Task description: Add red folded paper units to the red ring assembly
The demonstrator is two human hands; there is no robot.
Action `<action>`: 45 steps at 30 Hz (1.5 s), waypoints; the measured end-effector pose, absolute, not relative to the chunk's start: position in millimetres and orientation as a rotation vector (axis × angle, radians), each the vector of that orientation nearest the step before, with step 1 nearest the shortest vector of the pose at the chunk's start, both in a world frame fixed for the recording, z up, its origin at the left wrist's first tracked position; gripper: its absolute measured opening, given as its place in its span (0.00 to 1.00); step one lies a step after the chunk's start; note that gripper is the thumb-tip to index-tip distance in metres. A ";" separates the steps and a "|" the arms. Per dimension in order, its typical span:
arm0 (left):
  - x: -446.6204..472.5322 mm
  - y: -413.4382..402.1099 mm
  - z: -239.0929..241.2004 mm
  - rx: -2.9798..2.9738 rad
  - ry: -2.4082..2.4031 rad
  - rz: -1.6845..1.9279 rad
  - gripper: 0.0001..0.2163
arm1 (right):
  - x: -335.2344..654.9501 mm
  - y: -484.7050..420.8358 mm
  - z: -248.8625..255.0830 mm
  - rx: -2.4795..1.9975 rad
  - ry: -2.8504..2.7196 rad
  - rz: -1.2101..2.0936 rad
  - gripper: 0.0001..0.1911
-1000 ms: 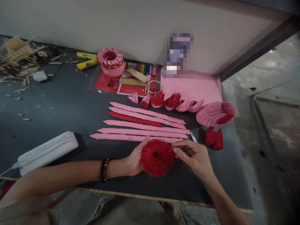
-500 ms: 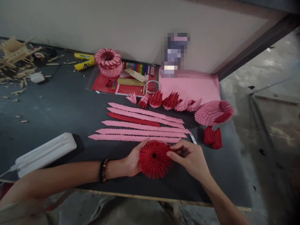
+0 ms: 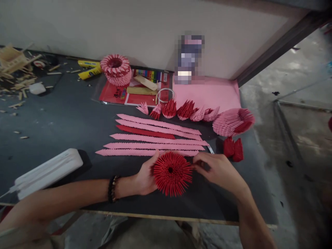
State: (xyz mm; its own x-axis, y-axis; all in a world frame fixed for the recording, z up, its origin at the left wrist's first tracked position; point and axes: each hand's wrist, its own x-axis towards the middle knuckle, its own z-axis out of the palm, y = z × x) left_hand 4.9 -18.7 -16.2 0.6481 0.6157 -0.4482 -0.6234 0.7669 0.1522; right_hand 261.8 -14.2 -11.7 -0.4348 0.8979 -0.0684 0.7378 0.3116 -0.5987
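A round red folded-paper disc (image 3: 171, 173) with a small dark hole in its middle stands near the front edge of the dark table (image 3: 64, 124). My left hand (image 3: 145, 178) cups its left side, thumb along the top rim. My right hand (image 3: 220, 170) is pinched against the disc's right rim, fingers curled on a red piece there that I cannot make out well. Just behind the disc lie several long pink folded strips (image 3: 155, 147) and one red strip (image 3: 145, 131).
A white oblong case (image 3: 46, 172) lies at the front left. Red and pink paper fans (image 3: 181, 110), a pink cone form (image 3: 232, 121), a red piece pair (image 3: 233, 149), a pink sheet (image 3: 207, 95), a striped ring (image 3: 115, 69) and wood scraps (image 3: 15, 69) sit behind.
The view has shifted slightly. My right hand has turned more palm-down against the disc's right rim. The disc stays between both hands.
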 end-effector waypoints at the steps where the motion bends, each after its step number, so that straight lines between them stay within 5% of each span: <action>1: 5.1 -18.1 -14.5 -0.042 0.529 0.699 0.24 | 261.1 -13.8 -12.6 -1.503 -2.186 0.774 0.03; 13: 3.4 -16.4 -22.9 -0.070 0.553 0.641 0.24 | 227.1 -26.2 -27.8 -1.324 -1.272 1.294 0.03; 45: 2.0 -15.6 -20.7 -0.049 0.556 0.631 0.20 | 228.8 -30.7 -31.5 -1.318 -1.291 1.295 0.08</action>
State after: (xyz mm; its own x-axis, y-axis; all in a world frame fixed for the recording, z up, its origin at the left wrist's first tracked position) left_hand 2.0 -15.6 -20.7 0.6666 0.5462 -0.5072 -0.5719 0.8112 0.1221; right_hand 228.8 -30.7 -31.5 -0.0733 0.9919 -0.1037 0.1006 -0.0961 -0.9903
